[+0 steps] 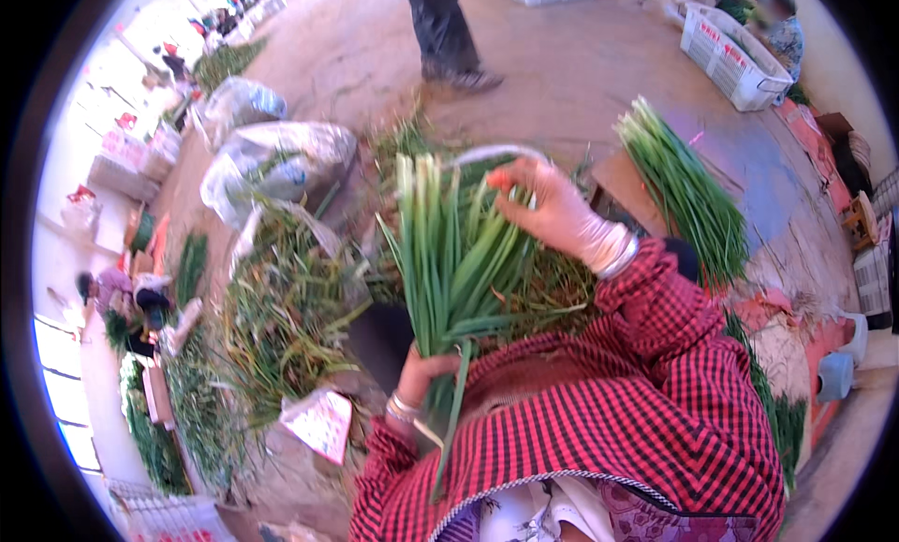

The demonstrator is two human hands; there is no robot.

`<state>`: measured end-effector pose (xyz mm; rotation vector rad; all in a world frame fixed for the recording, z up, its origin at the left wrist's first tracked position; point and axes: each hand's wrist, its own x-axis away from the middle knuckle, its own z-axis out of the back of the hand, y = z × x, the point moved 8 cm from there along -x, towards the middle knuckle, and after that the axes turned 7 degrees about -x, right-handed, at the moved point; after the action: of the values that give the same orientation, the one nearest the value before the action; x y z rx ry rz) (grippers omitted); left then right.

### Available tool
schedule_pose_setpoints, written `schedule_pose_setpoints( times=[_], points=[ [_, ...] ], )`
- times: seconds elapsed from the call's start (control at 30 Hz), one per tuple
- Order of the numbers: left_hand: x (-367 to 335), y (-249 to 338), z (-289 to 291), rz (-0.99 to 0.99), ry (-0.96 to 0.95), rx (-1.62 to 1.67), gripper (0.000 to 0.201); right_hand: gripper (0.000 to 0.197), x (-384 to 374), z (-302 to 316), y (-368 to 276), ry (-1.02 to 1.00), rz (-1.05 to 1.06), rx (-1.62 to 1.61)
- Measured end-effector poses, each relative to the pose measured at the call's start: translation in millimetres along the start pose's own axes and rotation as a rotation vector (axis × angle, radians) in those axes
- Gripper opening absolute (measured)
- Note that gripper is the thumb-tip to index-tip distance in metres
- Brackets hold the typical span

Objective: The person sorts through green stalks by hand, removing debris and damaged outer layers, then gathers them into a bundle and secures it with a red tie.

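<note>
My left hand (423, 373) is closed around the leafy lower part of a bunch of green onions (426, 252). Their pale root ends point up and away from me, and some stalks fan out to the right. My right hand (552, 205), in a thin pale glove with an orange-red covering on one fingertip, is at the upper right of the bunch. Its thumb and forefinger are curved with a gap between them, close to the stalk ends. Farther right, a second bundle of green onions (679, 186) lies with its white ends away from me.
Leaf trimmings (286, 308) lie heaped at my left, beside stuffed plastic bags (276, 172). A person (445, 32) stands ahead; another sits by a white crate (735, 57) at far right. More greens (791, 430) lie near my right side. A blue container (834, 375) is at the right edge.
</note>
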<state>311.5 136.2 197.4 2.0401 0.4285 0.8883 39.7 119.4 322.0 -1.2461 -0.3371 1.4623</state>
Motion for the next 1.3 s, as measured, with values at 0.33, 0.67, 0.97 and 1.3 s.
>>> schedule_pose_setpoints(
  times=[0.33, 0.67, 0.97, 1.3],
  points=[
    [6.2, 13.1, -18.3, 0.017, -0.019, -0.196, 0.023, 0.031, -9.5, 2.7, -10.7, -0.005, 0.001, 0.225],
    [2.0, 3.3, -16.9, 0.070, 0.061, -0.227, 0.025, 0.023, -2.6, -19.8, 26.1, -0.094, -0.174, -0.042],
    [-1.6, 10.7, -22.5, -0.013, 0.005, -0.291, 0.033, 0.017, -1.0, 7.5, 40.2, -0.012, -0.218, 0.314],
    [19.5, 7.7, 0.0, 0.031, 0.059, -0.207, 0.036, 0.020, 12.0, 126.0, 104.1, 0.008, -0.572, 0.752]
  ],
)
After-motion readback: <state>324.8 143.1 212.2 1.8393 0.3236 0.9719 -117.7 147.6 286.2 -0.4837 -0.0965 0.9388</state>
